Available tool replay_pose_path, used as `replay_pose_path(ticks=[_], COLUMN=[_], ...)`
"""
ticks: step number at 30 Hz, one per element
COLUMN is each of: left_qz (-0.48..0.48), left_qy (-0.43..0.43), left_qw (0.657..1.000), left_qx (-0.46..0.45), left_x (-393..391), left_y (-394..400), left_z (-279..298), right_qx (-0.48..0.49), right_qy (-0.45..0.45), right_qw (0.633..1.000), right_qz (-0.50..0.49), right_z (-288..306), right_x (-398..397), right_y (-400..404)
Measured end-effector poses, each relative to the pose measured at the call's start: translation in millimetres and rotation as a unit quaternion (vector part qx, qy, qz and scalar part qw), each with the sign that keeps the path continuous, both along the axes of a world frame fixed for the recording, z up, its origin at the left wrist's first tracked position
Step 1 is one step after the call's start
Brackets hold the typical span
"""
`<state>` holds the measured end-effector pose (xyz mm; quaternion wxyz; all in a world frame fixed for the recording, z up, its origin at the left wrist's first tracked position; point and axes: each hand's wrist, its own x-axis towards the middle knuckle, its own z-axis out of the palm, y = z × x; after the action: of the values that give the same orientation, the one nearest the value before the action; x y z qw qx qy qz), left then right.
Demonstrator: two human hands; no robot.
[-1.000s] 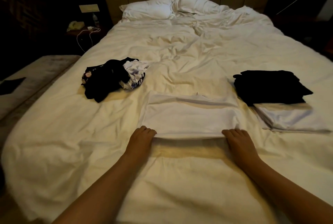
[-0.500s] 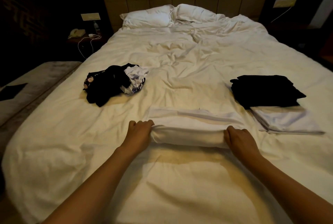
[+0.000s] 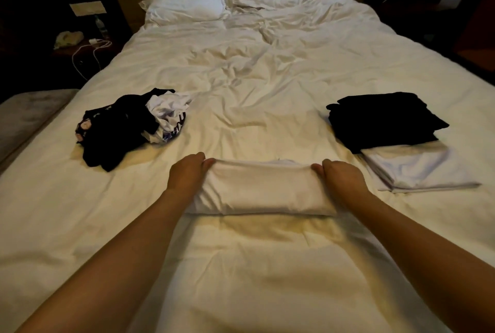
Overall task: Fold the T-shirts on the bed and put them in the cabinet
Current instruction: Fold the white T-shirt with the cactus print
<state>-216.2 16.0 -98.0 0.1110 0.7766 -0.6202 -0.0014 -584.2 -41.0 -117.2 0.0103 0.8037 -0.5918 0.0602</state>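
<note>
A white T-shirt (image 3: 263, 189), folded over on itself, lies in front of me on the white bed (image 3: 267, 86). My left hand (image 3: 187, 174) grips its left end and my right hand (image 3: 341, 178) grips its right end, both at the far folded edge. To the left sits a crumpled heap of black and white T-shirts (image 3: 131, 125). On the right lie a folded black T-shirt (image 3: 383, 118) and, partly under it, a folded white T-shirt (image 3: 412, 166).
Two white pillows (image 3: 222, 1) lean at the padded headboard. A dark nightstand (image 3: 80, 48) with a white cable and a bottle stands at the left. A grey bench (image 3: 29, 115) runs along the bed's left side.
Both hands took hold of the near edge of the flat white T-shirt, lifted it and carried it away from me over the far half, making it narrower.
</note>
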Motion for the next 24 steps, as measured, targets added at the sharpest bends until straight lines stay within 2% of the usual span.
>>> replay_pose_path(ticks=[8, 14, 17, 19, 20, 22, 24], left_qz=[-0.002, 0.003, 0.017, 0.039, 0.036, -0.029, -0.126], left_qy=[-0.028, -0.027, -0.105, -0.143, -0.127, -0.041, 0.097], left_qw=[0.999, 0.999, 0.994, 0.988, 0.987, 0.983, 0.965], left_qx=[0.032, 0.023, -0.011, -0.052, -0.089, -0.179, -0.211], left_x=[8.8, 11.1, 10.5, 3.5, -4.6, -33.2, -77.2], left_y=[-41.6, -43.6, -44.6, -47.2, -48.3, -46.8, -31.6], left_z=[-30.4, -57.7, -57.8, -50.3, -44.4, -37.3, -42.1], right_qx=[0.0, -0.026, -0.069, -0.095, -0.11, -0.15, -0.161], right_qy=[0.009, -0.029, -0.026, 0.017, 0.023, -0.011, -0.127], right_qw=[1.0, 0.999, 0.996, 0.995, 0.994, 0.989, 0.976], right_qz=[0.012, 0.007, 0.048, 0.017, -0.004, 0.0, 0.078], right_z=[-13.0, -37.5, -41.9, -38.2, -32.6, -24.7, -28.6], right_x=[12.6, 15.8, 18.6, 23.0, 27.9, 48.4, 84.6], right_y=[-53.2, -65.5, -68.5, -66.9, -64.6, -53.3, -25.5])
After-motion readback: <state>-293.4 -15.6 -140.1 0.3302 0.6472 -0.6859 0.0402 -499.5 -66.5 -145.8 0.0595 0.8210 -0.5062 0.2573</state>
